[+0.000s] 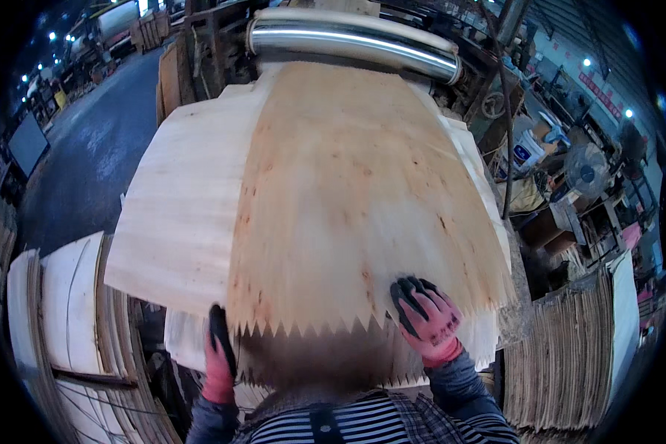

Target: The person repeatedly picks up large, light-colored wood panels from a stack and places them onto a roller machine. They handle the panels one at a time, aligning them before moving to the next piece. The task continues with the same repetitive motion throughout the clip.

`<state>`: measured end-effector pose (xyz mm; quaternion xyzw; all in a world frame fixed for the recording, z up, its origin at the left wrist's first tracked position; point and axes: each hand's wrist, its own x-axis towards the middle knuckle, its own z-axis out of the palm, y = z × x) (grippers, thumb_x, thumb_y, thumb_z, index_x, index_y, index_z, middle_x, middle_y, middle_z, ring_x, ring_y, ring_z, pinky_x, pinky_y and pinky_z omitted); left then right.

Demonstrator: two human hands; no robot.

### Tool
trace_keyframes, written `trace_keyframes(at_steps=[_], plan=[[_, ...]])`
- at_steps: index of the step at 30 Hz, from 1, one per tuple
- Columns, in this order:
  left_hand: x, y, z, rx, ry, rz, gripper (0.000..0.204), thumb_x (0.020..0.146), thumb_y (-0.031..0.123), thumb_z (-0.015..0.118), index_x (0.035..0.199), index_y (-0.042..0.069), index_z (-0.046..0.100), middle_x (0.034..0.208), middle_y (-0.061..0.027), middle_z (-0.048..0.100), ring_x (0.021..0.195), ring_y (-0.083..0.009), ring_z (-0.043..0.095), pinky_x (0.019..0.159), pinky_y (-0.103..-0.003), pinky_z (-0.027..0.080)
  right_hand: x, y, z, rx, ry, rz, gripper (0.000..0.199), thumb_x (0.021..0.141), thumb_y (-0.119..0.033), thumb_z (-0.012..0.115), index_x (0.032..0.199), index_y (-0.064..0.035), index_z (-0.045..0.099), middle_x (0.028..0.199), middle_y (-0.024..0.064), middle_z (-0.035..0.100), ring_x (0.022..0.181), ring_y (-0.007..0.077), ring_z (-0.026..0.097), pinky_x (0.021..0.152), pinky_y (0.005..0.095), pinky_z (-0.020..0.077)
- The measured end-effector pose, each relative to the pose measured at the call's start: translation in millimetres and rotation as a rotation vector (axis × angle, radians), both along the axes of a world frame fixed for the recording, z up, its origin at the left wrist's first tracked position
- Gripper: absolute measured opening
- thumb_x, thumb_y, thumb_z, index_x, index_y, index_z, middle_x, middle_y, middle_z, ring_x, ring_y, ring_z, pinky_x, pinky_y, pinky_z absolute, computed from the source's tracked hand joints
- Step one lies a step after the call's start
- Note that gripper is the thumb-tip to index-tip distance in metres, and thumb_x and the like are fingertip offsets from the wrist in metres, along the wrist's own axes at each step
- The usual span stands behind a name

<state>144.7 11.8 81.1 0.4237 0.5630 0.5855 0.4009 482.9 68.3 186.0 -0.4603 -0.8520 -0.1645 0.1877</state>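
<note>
A broad tan wood veneer sheet (348, 192) with brown knots and a saw-toothed near edge lies in front of me. It overlaps a paler veneer sheet (177, 200) on the left. My right hand (428, 318), in a pink glove with dark fingers, rests on the tan sheet near its toothed edge, fingers spread over the surface. At that sheet's near left corner is my left hand (220, 359), gloved the same way and seen edge-on. Its fingers stretch upward beside the corner; whether they touch it I cannot tell.
Beyond the sheets, a shiny metal roller (355, 48) spans a machine. Veneer stacks stand at the left (74, 303) and right (559, 355). A fan (587, 172) and a white bucket (527, 150) stand among clutter at right. A dark floor (100, 140) stretches away at left.
</note>
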Motion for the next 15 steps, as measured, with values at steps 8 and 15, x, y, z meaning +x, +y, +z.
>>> trace_keyframes(at_steps=[8, 15], plan=[[16, -20, -27, -0.311, 0.774, 0.006, 0.061, 0.07, 0.009, 0.057, 0.124, 0.001, 0.031, 0.12, -0.0199, 0.041, 0.111, -0.034, 0.038, 0.095, -0.039, 0.028, -13, 164, -69, 0.064, 0.192, -0.02, 0.041, 0.062, -0.016, 0.063, 0.103, -0.0139, 0.055, 0.105, 0.0077, 0.052, 0.097, 0.0259, 0.05, 0.081, 0.038, 0.0408], [29, -5, 35, -0.316, -0.018, 0.04, 0.044, 0.076, 0.003, 0.055, 0.118, 0.002, 0.042, 0.099, -0.014, 0.056, 0.082, -0.0178, 0.056, 0.07, -0.027, 0.045, -30, 234, -95, 0.039, 0.086, -0.295, 0.043, 0.076, -0.026, 0.053, 0.116, -0.0107, 0.046, 0.118, 0.0156, 0.044, 0.111, 0.0307, 0.039, 0.096, 0.0433, 0.027]])
